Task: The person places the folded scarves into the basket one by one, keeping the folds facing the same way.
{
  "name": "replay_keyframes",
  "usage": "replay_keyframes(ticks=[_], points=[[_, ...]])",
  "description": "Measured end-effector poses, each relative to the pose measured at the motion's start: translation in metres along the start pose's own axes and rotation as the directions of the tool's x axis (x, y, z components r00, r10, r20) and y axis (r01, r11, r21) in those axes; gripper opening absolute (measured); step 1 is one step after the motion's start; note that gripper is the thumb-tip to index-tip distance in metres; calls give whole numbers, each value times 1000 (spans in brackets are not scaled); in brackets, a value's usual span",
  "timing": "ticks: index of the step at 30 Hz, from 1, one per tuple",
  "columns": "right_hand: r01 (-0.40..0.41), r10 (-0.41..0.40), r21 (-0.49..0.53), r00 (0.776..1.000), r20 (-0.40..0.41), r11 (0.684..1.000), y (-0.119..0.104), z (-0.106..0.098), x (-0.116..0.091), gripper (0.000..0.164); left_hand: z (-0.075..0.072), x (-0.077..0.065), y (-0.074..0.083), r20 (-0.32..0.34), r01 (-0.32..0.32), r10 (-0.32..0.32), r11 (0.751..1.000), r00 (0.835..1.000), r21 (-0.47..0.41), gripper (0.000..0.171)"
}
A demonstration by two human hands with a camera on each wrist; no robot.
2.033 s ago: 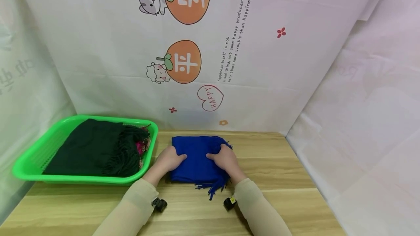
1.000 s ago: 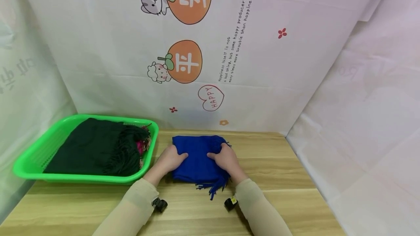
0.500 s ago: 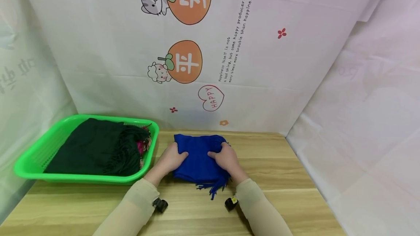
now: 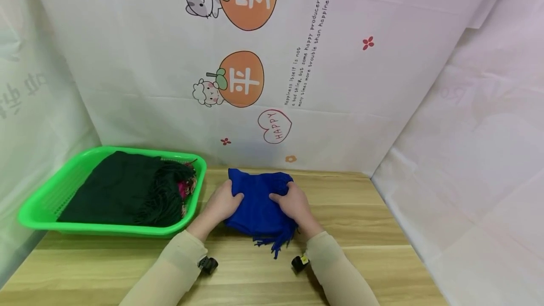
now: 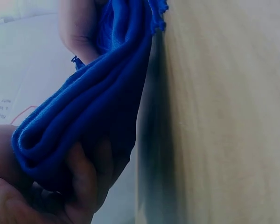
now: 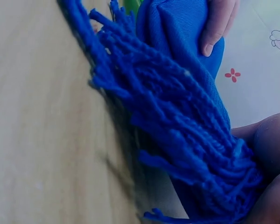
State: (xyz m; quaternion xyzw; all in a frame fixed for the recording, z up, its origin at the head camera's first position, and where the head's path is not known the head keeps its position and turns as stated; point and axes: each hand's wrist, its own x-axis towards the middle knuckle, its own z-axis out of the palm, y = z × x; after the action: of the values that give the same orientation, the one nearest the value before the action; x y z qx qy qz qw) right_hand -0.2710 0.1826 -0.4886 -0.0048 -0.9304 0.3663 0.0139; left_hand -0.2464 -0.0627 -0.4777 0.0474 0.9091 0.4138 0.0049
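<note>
A folded blue scarf with fringe along its right side is between my two hands in the head view. My left hand grips its left edge, thumb on top; in the left wrist view the fingers curl under the folded layers. My right hand holds the right edge, its thumb on the upper face. In the right wrist view the scarf's fringe hangs loose beside that hand. The far part of the scarf is tilted up off the table, while its near fringe hangs low, close to the wood.
A green plastic basket stands to the left on the wooden table. In it lies a dark green fringed scarf, with a pink and red patterned cloth partly showing beneath. A white printed sheet rises behind the table.
My hands have tightened on the blue scarf and lifted its far edge off the table, tilting it up. The basket has stayed in place; the head view has shifted slightly.
</note>
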Motion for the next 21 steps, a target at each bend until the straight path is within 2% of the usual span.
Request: replay_keyframes(ticks=[9,21], points=[[16,-16,1,1000,5,1000,-12,-7,-3,85,-9,-4,8,-11,12,-12,1000,1000,25,69],[44,-44,10,999,-19,999,-29,-17,-10,83,-27,-12,22,-27,4,-4,1000,1000,10,71]])
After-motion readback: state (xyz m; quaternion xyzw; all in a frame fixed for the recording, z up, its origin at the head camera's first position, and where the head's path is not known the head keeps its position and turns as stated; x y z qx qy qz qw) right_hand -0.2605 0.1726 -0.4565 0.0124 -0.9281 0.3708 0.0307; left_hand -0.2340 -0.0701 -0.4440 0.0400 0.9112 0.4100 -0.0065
